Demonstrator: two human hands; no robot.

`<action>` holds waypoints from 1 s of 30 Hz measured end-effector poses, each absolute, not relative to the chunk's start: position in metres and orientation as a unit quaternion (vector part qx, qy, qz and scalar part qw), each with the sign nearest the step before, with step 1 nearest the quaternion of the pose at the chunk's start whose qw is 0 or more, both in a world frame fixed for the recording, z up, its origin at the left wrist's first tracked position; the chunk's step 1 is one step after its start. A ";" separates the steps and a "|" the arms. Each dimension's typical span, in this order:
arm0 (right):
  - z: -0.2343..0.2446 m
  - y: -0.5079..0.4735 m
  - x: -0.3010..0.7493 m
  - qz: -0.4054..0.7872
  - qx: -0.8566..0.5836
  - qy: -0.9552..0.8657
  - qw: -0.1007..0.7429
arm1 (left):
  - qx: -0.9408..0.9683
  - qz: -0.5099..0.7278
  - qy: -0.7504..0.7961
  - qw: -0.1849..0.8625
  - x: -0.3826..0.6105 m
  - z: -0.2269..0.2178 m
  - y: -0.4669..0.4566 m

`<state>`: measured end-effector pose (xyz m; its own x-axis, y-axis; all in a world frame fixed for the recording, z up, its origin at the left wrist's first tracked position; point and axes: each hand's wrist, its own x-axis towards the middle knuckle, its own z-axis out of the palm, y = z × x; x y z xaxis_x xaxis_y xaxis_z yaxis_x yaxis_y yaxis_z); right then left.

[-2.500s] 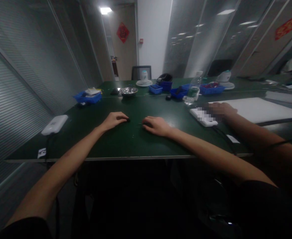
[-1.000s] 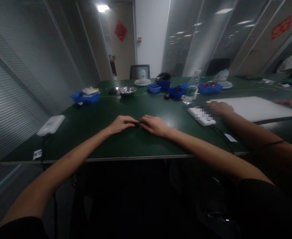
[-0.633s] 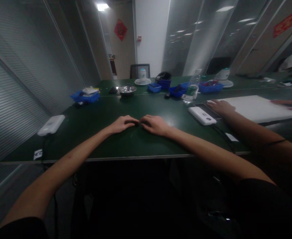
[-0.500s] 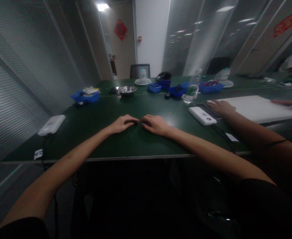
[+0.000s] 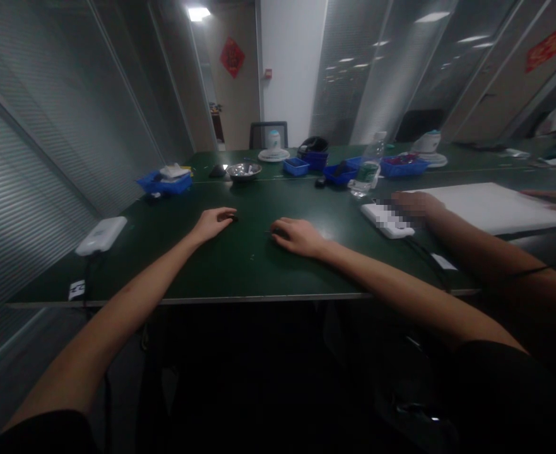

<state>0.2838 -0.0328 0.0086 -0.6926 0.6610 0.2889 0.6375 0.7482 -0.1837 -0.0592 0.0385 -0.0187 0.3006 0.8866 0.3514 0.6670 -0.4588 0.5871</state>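
My left hand [image 5: 214,222] is over the green table [image 5: 240,271], left of centre, its thumb and fingers closed in a pinch. A small dark spot shows at its fingertips; I cannot make out what it is. To the right, my right hand [image 5: 299,236] rests on the tabletop with curled fingers. Something thin and tiny pokes out at its fingertips, too small to name. A clear gap of green tabletop lies between the two hands. Beyond them stands a shiny metal bowl [image 5: 243,176] with small pale things inside.
Blue trays [image 5: 164,184] stand at the far left and far middle. A clear plastic bottle [image 5: 367,173] stands at back right. White power banks [image 5: 101,235] with cables lie on both sides. At right, another person's hand [image 5: 417,205] is beside a white board [image 5: 486,202].
My left hand has moved left and slightly away from me, parting from my right hand. My right hand has stayed almost in place.
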 end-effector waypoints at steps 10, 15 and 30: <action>0.007 -0.031 0.284 0.036 -0.347 -0.920 0.176 | 0.586 0.307 0.749 0.031 -0.165 -0.014 0.059; 0.007 -0.032 0.285 0.035 -0.348 -0.921 0.173 | 0.482 0.311 0.819 -0.014 -0.198 -0.017 0.055; 0.007 -0.030 0.285 0.032 -0.349 -0.921 0.168 | 0.498 0.331 0.801 -0.031 -0.186 -0.013 0.044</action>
<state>0.2855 -0.0303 0.0068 -0.6999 0.6543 0.2864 0.6328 0.7540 -0.1760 -0.1857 0.0438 -0.0133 -0.5022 0.7773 0.3788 0.8181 0.2852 0.4993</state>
